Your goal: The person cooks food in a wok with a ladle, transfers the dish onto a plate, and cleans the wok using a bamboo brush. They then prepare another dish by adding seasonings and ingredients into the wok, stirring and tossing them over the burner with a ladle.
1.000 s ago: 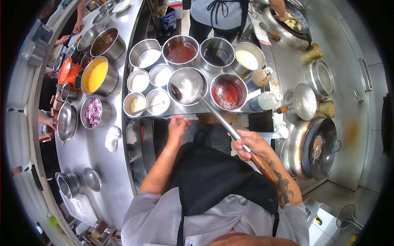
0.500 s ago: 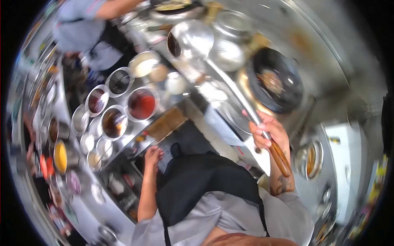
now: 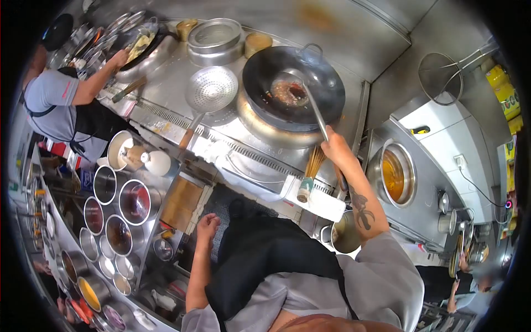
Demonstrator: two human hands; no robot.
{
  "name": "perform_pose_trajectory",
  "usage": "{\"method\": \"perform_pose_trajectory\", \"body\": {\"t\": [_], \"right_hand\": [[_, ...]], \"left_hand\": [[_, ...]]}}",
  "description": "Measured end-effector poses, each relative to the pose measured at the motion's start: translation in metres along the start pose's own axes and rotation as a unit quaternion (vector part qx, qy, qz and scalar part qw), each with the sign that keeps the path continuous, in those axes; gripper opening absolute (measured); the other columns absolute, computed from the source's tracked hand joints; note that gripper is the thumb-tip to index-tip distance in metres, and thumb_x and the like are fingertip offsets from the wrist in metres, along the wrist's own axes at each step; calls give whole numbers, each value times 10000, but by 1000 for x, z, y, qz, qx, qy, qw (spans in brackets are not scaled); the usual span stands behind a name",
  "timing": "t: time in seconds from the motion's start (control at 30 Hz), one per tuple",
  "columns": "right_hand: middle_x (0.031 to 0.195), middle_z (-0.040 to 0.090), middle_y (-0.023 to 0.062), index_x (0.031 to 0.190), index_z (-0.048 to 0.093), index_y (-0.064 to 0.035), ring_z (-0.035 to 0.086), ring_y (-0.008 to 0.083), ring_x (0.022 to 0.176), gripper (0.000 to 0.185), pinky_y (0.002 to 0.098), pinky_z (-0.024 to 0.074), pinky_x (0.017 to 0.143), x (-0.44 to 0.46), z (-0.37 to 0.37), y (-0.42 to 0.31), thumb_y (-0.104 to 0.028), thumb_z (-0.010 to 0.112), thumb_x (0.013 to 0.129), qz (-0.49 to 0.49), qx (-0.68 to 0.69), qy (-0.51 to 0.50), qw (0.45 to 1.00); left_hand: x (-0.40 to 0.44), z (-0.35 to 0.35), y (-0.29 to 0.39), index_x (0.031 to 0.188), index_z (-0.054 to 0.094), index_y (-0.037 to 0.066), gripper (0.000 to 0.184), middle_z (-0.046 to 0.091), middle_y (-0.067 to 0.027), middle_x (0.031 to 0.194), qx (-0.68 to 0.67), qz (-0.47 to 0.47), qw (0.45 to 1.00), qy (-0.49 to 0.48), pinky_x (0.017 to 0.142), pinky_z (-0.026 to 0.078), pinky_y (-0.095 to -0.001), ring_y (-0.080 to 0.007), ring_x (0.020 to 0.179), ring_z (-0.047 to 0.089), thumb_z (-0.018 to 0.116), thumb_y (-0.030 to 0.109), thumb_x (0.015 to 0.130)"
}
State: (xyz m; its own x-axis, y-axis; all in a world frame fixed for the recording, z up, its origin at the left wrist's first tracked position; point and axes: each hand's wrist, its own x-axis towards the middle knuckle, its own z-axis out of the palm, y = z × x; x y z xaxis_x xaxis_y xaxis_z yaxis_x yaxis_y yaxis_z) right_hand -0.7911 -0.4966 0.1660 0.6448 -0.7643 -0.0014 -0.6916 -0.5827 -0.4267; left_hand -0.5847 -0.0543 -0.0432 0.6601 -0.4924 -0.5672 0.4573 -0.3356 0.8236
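The right hand (image 3: 336,146) is wrapped around the long ladle (image 3: 316,110), which dips into the black wok (image 3: 264,72) beyond that grip; I can't tell if the left hand (image 3: 207,226) is spread.

Along the back we log a steel stove counter (image 3: 172,83): wok (image 3: 259,74) seated on its burner, metal pot (image 3: 214,37) behind, perforated skimmer (image 3: 212,88) resting with its handle over the front edge. Bristled brush (image 3: 313,166) on the front ledge. On the left stand (image 3: 147,239) we note pots close together, one red-filled pot (image 3: 155,205) among them, plus a white bottle (image 3: 157,164). Right-hand counter (image 3: 417,216): wide basin (image 3: 375,166) of amber liquid. Dark mat (image 3: 222,198) on floor tiles (image 3: 283,208).
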Motion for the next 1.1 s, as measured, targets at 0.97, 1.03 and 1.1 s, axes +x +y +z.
{"method": "perform_pose_trajectory", "body": {"t": [0.97, 1.03, 1.1], "right_hand": [[682, 572, 148, 1107, 503, 50, 558, 195, 462, 283, 347, 455, 423, 22, -2, 2, -32, 493, 836, 66, 173, -105, 977], [653, 564, 129, 1098, 505, 54, 551, 196, 451, 269, 346, 449, 415, 21, -17, -14, -29, 488, 842, 93, 162, -107, 977], [639, 557, 118, 1093, 510, 52, 548, 195, 446, 266, 343, 445, 408, 40, 30, 2, -27, 493, 839, 106, 136, -44, 984]], "left_hand": [[106, -46, -62, 938, 699, -28, 250, 682, -124, 762, 262, 40, 963, -49, 628, 493, -334, -172, 710, 648, 670, 158, 774], [119, -71, -108, 878, 713, -2, 221, 680, -149, 739, 289, 51, 956, -23, 609, 492, -369, -210, 701, 665, 642, 179, 773], [120, -93, -137, 806, 720, 31, 206, 678, -170, 727, 366, 57, 929, 2, 598, 497, -410, -264, 693, 682, 605, 200, 782]]}}
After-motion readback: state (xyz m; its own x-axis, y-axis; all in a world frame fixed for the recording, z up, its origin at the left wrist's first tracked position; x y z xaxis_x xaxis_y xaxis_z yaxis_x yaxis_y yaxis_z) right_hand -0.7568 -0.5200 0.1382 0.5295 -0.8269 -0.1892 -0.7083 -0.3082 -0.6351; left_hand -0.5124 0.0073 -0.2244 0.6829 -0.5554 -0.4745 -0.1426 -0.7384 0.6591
